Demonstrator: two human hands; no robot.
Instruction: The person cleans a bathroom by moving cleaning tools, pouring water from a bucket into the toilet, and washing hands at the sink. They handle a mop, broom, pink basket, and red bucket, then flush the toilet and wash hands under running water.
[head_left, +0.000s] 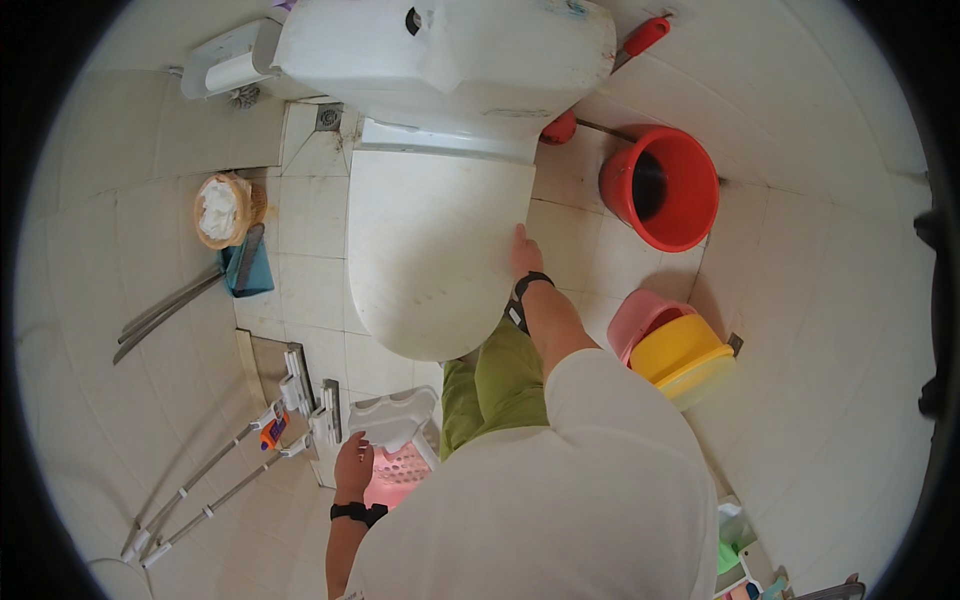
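Observation:
My right hand (526, 253) touches the right edge of the closed white toilet lid (439, 247), fingers mostly curled and one finger extended, with nothing seen in its grasp. Behind the lid stands the white toilet tank (450, 52), with what looks like white paper draped over its top. Low on the left, my left hand (355, 461) hangs over a pink plastic basket (397, 472) and a white basin or tray (394, 409). Its fingers are partly bent and hold nothing that I can see. A black band circles each wrist.
To the right stand a red bucket (697, 191), a pink basin (641, 319) and a yellow basin (675, 349). A wastebasket (241, 210) with white paper, a teal dustpan (257, 270) and mops (217, 472) line the left wall. A red-handled plunger (559, 127) sits beside the toilet.

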